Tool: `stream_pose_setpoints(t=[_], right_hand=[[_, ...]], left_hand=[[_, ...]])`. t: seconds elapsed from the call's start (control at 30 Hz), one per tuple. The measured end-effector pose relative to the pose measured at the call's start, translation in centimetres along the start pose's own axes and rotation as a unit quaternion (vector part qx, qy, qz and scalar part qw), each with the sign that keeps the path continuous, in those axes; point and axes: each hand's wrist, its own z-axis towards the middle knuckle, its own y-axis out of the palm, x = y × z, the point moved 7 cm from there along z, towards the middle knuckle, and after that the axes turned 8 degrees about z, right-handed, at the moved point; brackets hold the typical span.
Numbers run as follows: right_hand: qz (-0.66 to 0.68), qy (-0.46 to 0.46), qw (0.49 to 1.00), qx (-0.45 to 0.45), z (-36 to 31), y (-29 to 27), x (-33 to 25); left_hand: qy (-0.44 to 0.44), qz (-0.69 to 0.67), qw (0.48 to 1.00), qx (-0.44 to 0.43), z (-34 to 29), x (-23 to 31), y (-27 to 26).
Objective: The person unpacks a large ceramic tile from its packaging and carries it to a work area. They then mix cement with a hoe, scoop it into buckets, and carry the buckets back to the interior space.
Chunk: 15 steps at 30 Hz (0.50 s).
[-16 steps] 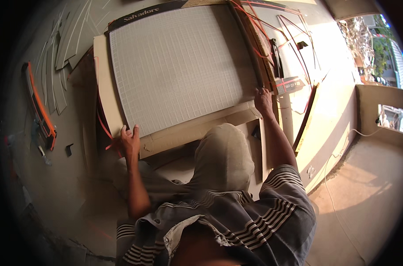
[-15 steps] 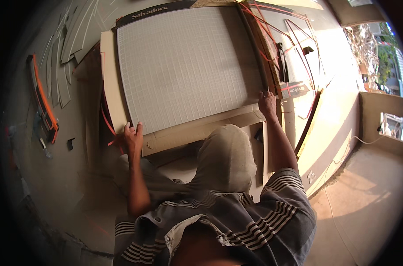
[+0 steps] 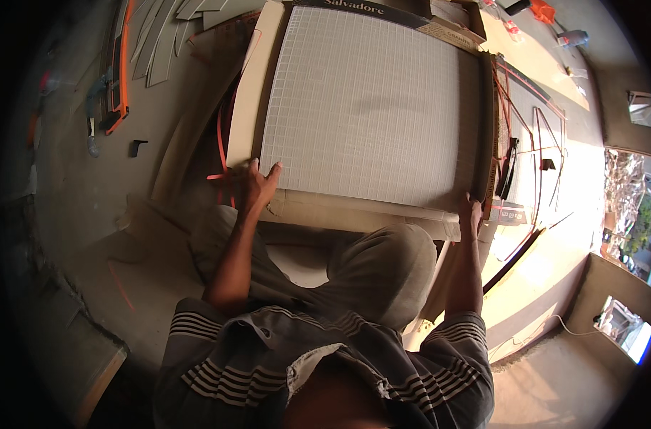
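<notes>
A large square tile [image 3: 368, 107] lies grid-patterned face up in a shallow cardboard box [image 3: 383, 216] in front of my knees. At its near left corner is my left hand [image 3: 261, 184], thumb over the edge and fingers bent beside it. My right hand [image 3: 471, 213] grips the near right corner, fingers curled at the edge. The undersides of both hands are hidden. Cardboard walls stand around the tile, with a dark printed strip [image 3: 383, 13] along the far side.
Left on the floor lie an orange-and-black tile cutter [image 3: 119, 79], thin cut strips [image 3: 164, 46] and a small black bracket [image 3: 137, 147]. To the right are loose red straps [image 3: 536, 136], a black hand tool [image 3: 510, 169] and another box. A white cable [image 3: 572, 330] runs near the wall.
The view has swung, so tile, box and hands appear farther right. Both hands remain at the tile's near corners. More of the floor at the left and far right shows.
</notes>
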Motion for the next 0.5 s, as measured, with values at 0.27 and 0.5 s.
stream_pose_setpoints(t=[0.27, 0.5], right_hand=[[-0.120, -0.088, 0.988, 0.035, -1.1, 0.4, -1.3], [-0.092, 0.016, 0.996, 0.007, -4.8, -0.2, -4.0]], left_hand=[[-0.074, -0.052, 0.990, -0.109, 0.7, 0.4, 0.0], [-0.060, -0.054, 0.996, -0.041, 0.7, 0.9, -1.0]])
